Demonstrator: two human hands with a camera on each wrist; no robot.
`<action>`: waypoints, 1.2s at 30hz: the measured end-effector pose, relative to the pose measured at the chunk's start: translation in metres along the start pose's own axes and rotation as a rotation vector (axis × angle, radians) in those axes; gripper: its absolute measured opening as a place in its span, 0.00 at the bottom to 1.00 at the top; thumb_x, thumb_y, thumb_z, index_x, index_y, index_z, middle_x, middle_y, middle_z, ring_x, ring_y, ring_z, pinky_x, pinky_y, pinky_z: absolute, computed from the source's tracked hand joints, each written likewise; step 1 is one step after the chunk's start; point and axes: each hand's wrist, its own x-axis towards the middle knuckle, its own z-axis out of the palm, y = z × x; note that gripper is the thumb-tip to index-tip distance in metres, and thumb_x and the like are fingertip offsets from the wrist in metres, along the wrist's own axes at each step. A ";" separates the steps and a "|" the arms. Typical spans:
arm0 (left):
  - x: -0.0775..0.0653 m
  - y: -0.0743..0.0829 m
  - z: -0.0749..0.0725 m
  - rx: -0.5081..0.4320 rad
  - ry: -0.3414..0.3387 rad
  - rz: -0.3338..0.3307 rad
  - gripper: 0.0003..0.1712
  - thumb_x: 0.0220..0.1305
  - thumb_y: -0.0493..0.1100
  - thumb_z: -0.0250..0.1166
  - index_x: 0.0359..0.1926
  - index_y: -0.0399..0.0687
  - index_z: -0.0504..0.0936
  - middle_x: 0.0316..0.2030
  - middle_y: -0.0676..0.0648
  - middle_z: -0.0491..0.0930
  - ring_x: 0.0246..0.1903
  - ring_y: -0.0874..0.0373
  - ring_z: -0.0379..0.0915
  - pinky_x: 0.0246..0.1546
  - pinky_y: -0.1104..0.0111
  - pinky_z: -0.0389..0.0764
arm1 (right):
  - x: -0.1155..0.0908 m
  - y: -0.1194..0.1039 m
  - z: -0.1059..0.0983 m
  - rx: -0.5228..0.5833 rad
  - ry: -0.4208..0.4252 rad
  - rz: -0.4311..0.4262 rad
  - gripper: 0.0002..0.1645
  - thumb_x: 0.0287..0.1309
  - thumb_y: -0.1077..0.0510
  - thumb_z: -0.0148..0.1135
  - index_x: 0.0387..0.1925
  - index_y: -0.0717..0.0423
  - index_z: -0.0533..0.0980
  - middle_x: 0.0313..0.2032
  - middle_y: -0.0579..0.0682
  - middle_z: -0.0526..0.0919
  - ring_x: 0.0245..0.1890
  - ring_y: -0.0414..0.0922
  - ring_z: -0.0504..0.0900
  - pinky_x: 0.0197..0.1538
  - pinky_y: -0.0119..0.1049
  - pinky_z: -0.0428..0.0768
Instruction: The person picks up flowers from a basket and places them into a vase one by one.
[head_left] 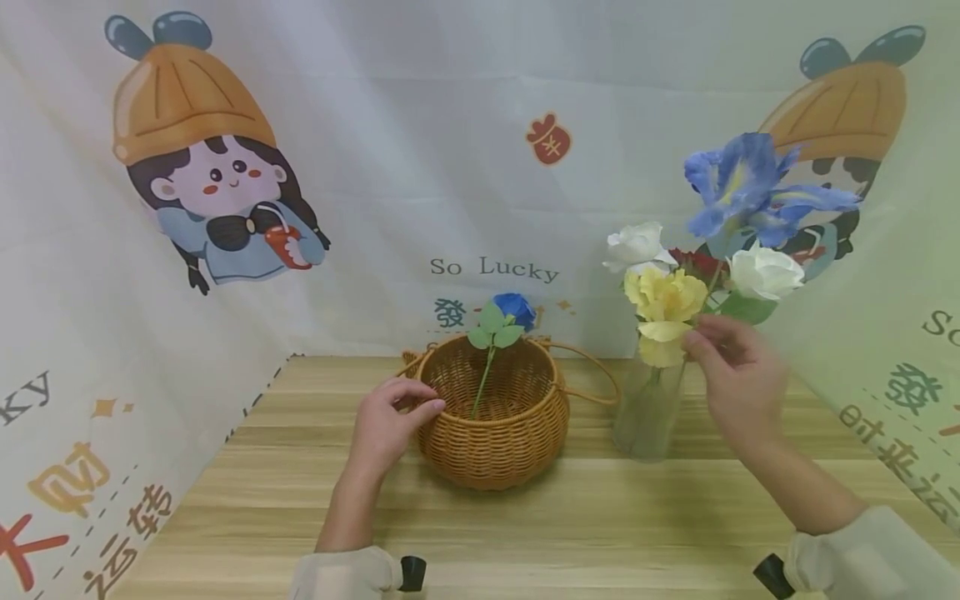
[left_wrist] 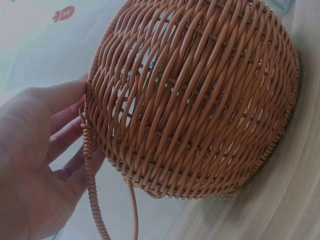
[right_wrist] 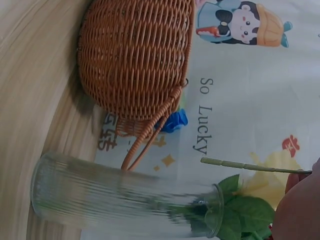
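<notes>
In the head view my left hand (head_left: 390, 421) holds the left rim of a round wicker basket (head_left: 491, 454); the left wrist view shows fingers (left_wrist: 65, 137) at the rim beside the handle. A blue rose (head_left: 513, 310) with green leaves leans in the basket, its stem slanting down inside. My right hand (head_left: 746, 383) pinches the stem of a large blue iris (head_left: 742, 187) above a ribbed glass vase (head_left: 648, 421). The stem's lower end (right_wrist: 220, 162) hangs free outside the vase mouth in the right wrist view.
White roses (head_left: 765, 272), a yellow flower (head_left: 663, 296) and a dark red flower (head_left: 697, 264) stand in the vase. The basket's looped handle (head_left: 600, 371) extends toward it. A printed cloth (head_left: 390, 167) hangs behind the wooden table (head_left: 247, 517).
</notes>
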 end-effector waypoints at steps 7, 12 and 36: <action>0.001 0.001 0.001 0.001 0.005 0.011 0.07 0.54 0.41 0.75 0.34 0.45 0.86 0.38 0.48 0.81 0.42 0.55 0.77 0.50 0.60 0.79 | 0.012 0.002 -0.009 -0.051 0.102 0.049 0.09 0.57 0.72 0.64 0.40 0.75 0.78 0.29 0.40 0.83 0.27 0.34 0.82 0.39 0.24 0.81; 0.001 0.001 0.002 -0.007 0.005 0.005 0.07 0.54 0.40 0.75 0.34 0.44 0.86 0.38 0.48 0.81 0.42 0.55 0.77 0.50 0.61 0.79 | 0.025 0.002 -0.016 -0.093 0.189 0.100 0.07 0.56 0.69 0.66 0.38 0.68 0.81 0.29 0.40 0.82 0.29 0.35 0.82 0.43 0.24 0.80; 0.000 -0.001 0.000 -0.001 0.006 -0.002 0.08 0.54 0.42 0.75 0.34 0.44 0.86 0.39 0.48 0.81 0.44 0.54 0.77 0.51 0.60 0.79 | 0.041 0.008 -0.012 0.127 0.282 0.233 0.06 0.57 0.70 0.65 0.35 0.59 0.80 0.31 0.48 0.83 0.28 0.39 0.81 0.35 0.24 0.80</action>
